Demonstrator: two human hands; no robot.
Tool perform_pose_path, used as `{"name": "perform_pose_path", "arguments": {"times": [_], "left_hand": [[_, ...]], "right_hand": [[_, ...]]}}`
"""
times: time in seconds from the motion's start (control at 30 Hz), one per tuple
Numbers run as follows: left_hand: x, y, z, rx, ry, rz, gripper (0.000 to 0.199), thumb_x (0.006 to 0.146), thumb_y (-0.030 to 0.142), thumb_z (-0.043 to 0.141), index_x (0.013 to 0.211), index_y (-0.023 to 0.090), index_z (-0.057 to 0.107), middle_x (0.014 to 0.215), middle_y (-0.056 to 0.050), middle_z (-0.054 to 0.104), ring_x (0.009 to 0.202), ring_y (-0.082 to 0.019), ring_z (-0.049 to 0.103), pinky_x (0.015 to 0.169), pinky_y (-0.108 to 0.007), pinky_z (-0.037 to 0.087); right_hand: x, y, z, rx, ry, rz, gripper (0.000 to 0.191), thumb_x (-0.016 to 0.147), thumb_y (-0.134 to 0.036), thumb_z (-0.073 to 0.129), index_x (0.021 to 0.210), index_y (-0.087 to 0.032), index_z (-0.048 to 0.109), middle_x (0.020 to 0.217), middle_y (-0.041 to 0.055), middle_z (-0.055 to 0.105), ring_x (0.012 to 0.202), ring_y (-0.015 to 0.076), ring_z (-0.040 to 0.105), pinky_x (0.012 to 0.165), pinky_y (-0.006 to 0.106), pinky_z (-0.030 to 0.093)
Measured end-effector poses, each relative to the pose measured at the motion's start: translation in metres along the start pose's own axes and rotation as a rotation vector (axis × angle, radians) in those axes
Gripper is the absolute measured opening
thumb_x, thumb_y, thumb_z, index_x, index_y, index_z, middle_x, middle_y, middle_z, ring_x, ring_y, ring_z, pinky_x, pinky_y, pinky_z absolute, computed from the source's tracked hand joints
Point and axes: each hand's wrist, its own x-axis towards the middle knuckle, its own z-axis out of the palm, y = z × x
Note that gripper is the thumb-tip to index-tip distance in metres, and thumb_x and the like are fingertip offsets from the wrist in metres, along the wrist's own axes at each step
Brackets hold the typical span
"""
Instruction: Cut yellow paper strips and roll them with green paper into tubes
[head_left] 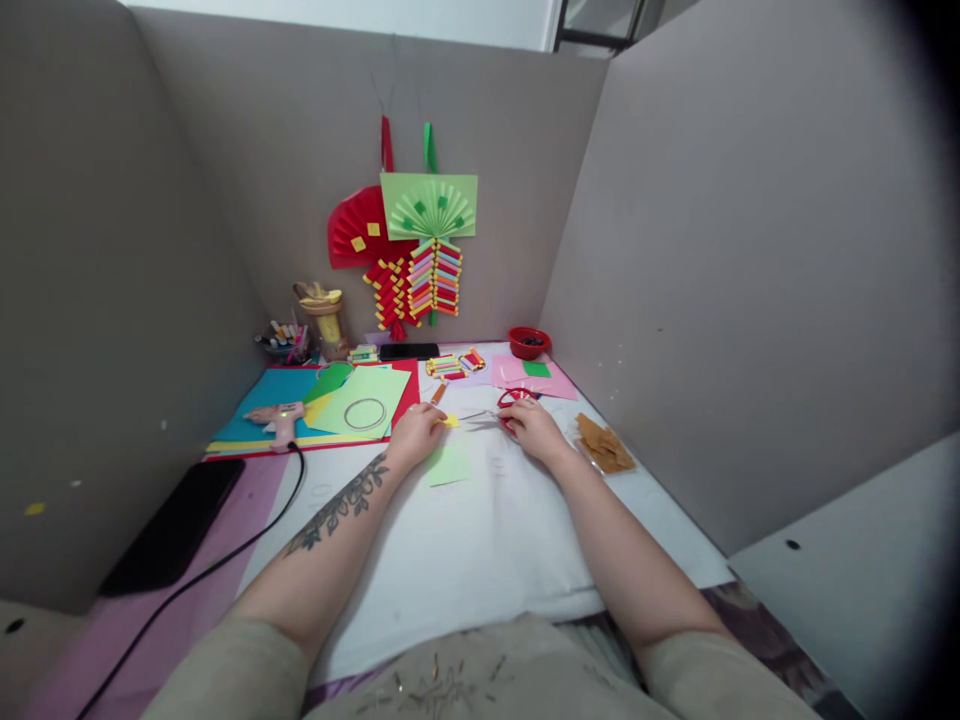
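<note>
The left arm, tattooed with dark leaves, slants inward from the lower left, and the left hand (420, 432) rests low over the white cover (480, 560), its fingers pinching a small yellow paper piece (451, 421) at the middle of the work surface. The right arm mirrors it, elbow out, and the right hand (531, 425) curls around the red handles of a pair of scissors (494, 413), whose slim metal blades stand apart and point left toward the yellow piece; whether they touch it cannot be told. From the left, a smooth black slab (176, 525) lies on pinkish cloth, then a pale pink glue gun (284, 418) with a black cord sits on flat coloured sheets, where thin rings (346, 413) lie on light green paper (384, 383). A matte green square (448, 468) lies just below the left fingertips. Further right come pink paper (556, 380), a round, glossy red bowl (529, 337) behind it, and brown flat pieces (602, 443) in a clear bag.
</note>
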Motion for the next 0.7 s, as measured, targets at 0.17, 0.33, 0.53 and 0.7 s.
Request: {"name": "perform_pose_path", "arguments": {"times": [0.17,0.33,0.53,0.7], "left_hand": [[0.001,0.008,-0.001,-0.199,0.026,-0.048,0.022,0.082,0.023,0.048,0.092,0.019,0.067,0.096,-0.006,0.066,0.086,-0.016,0.059,0.08,-0.027,0.047],[0.002,0.012,-0.006,-0.22,0.021,-0.061,0.024,0.081,0.023,0.048,0.094,0.019,0.068,0.094,-0.005,0.067,0.084,-0.016,0.06,0.08,-0.027,0.047],[0.004,0.001,-0.01,-0.085,0.001,-0.113,0.027,0.08,0.019,0.047,0.095,0.019,0.069,0.099,-0.006,0.068,0.095,-0.019,0.059,0.089,-0.031,0.045],[0.006,0.006,-0.009,-0.036,-0.069,-0.037,0.024,0.081,0.018,0.049,0.09,0.021,0.072,0.1,-0.006,0.068,0.095,-0.02,0.059,0.088,-0.031,0.045]], "right_hand": [[0.002,-0.02,0.0,0.215,0.111,-0.005,0.031,0.078,-0.008,0.047,0.098,-0.019,0.066,0.097,0.0075,0.063,0.093,0.0189,0.057,0.087,0.036,0.045],[0.005,-0.034,0.004,0.191,0.082,-0.003,0.043,0.078,-0.007,0.043,0.117,-0.02,0.057,0.102,0.0087,0.059,0.098,0.0196,0.054,0.089,0.035,0.044],[0.002,-0.024,-0.005,0.065,-0.073,0.066,0.046,0.076,-0.003,0.046,0.118,-0.018,0.057,0.106,0.0096,0.059,0.097,0.0188,0.054,0.09,0.033,0.042],[0.0,-0.017,-0.01,-0.04,-0.227,0.141,0.033,0.076,-0.004,0.051,0.101,-0.017,0.068,0.095,0.0074,0.064,0.087,0.0164,0.058,0.083,0.026,0.043]]}}
